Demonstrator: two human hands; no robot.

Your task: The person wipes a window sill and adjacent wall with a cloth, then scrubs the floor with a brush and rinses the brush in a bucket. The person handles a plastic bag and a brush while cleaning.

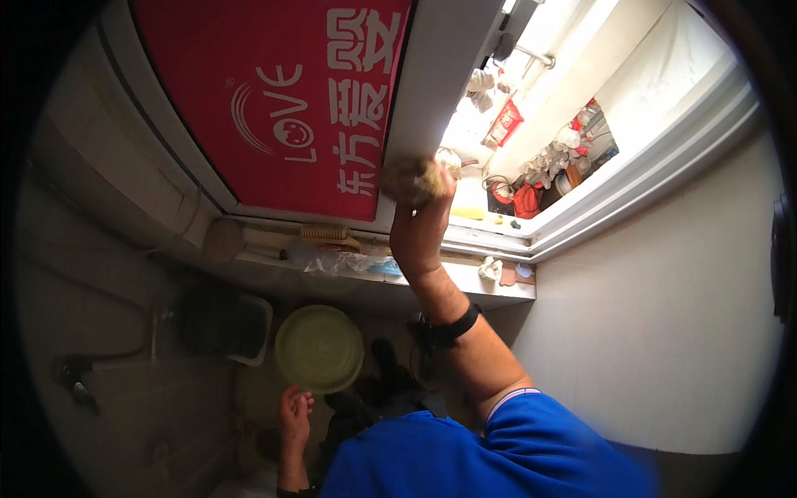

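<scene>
Evidently, seen from the head view, cleaning of the window frame [437, 79] is the step in hand, judging by the right hand [420, 226] raised with a brownish pad [409, 180] at the frame. The right fingers are closed round the pad, which sits at the lower part of the frame, between the red panel [274, 108] and the open window. It is blurred, so it could be a scrubber or a bunched cloth, and whether it presses on the frame or is just off it I cannot tell.

The left hand [295, 412] hangs low, its fingers loosely curled and partly open, with nothing seen in them. In view it lies just beside the near rim of the green basin [320, 347]; the difference in height does not show.

Below the window runs the sill [462, 284]. On it lie a brush [324, 233] and a clear bag [328, 261], with a crumpled white thing [491, 268] farther right. A dark tub [222, 324] is left of the basin.

A further stroke would, I judge, call for a firm hold, the pad flat on the frame, and a path above the things on the sill.
</scene>
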